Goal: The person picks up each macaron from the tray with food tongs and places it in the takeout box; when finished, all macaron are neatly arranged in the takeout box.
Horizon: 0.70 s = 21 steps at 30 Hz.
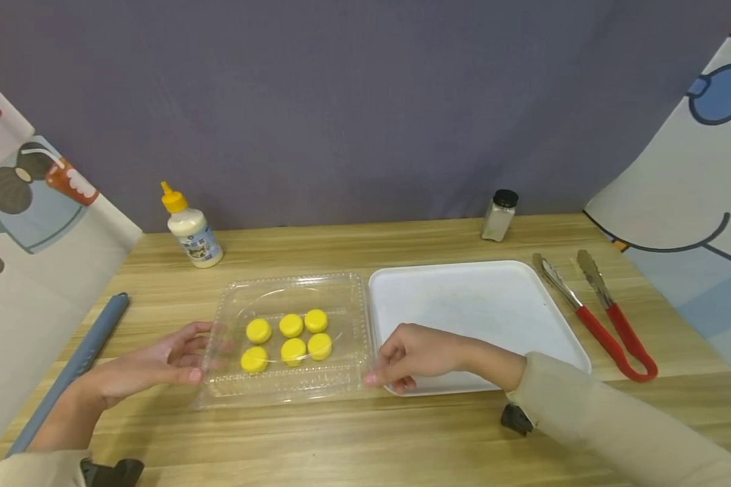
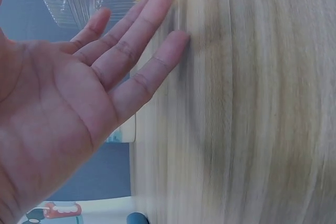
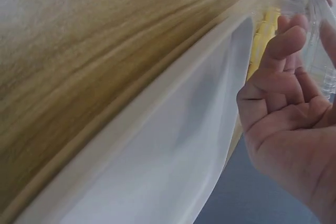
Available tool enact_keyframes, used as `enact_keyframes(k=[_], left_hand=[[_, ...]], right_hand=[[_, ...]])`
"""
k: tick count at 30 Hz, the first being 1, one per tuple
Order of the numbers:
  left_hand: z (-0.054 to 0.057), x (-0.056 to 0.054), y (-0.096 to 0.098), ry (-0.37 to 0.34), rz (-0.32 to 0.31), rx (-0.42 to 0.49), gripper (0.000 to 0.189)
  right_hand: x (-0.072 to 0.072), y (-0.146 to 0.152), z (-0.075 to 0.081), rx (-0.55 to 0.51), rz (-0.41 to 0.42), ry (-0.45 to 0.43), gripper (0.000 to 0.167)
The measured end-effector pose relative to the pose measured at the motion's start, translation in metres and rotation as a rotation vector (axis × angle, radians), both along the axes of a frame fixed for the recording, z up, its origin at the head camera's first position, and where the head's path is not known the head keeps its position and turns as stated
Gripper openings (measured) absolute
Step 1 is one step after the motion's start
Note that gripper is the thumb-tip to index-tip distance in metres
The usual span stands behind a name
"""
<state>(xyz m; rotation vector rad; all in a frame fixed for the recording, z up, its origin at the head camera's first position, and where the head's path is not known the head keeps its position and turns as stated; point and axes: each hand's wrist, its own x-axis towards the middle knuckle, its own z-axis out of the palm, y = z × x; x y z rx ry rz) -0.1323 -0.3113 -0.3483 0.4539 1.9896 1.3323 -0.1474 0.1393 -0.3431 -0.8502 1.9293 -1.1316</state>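
A clear plastic clamshell box (image 1: 347, 291) lies in front of me, with several small round yellow pieces (image 1: 293, 351) showing through it. By the box's left edge is my left hand (image 1: 152, 362); some fingertips show through the plastic. The left wrist view has this hand's fingers extended and spread, palm bare. At the near right corner of the box, my right hand (image 1: 417, 352) has its thumb tip at the plastic edge. Its other fingers bend loosely in the right wrist view, apart from the thumb, with a gap showing plastic (image 3: 315, 59) beyond. Contact is unclear.
A white tray (image 1: 463, 291) lies right of the box, partly under my right hand. Red-handled tongs (image 1: 603, 338) lie farther right. At the back stand a yellow-capped squeeze bottle (image 1: 197, 237) and a black-lidded jar (image 1: 498, 220). A grey-blue rod (image 1: 91, 345) lies at left.
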Motion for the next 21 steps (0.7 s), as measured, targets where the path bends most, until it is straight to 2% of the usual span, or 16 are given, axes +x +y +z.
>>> enact_keyframes(k=[2, 5, 10, 12, 14, 17, 21], left_hand=[[0.0, 0.0, 0.0, -0.029, -0.026, 0.042, 0.089], [0.0, 0.001, 0.001, -0.076, -0.026, 0.062, 0.097], [0.003, 0.004, 0.003, -0.113, -0.022, -0.022, 0.098], [0.004, 0.005, 0.004, -0.128, -0.036, -0.066, 0.089], [0.006, 0.006, 0.005, -0.138, -0.074, -0.083, 0.067], [0.011, 0.008, 0.007, -0.16, -0.144, -0.059, 0.038], [0.014, 0.007, 0.011, -0.152, -0.211, 0.019, 0.032]], right_hand=[[0.0, 0.0, 0.0, -0.01, 0.002, -0.02, 0.04], [0.0, 0.0, 0.0, -0.022, 0.002, -0.036, 0.04], [0.001, -0.001, -0.001, -0.054, -0.003, -0.076, 0.04], [0.002, -0.001, -0.002, -0.057, -0.017, -0.108, 0.039], [0.003, -0.001, -0.003, -0.055, -0.036, -0.137, 0.038], [0.004, 0.0, -0.004, -0.058, -0.064, -0.165, 0.037], [0.004, 0.0, -0.006, -0.072, -0.108, -0.152, 0.035]])
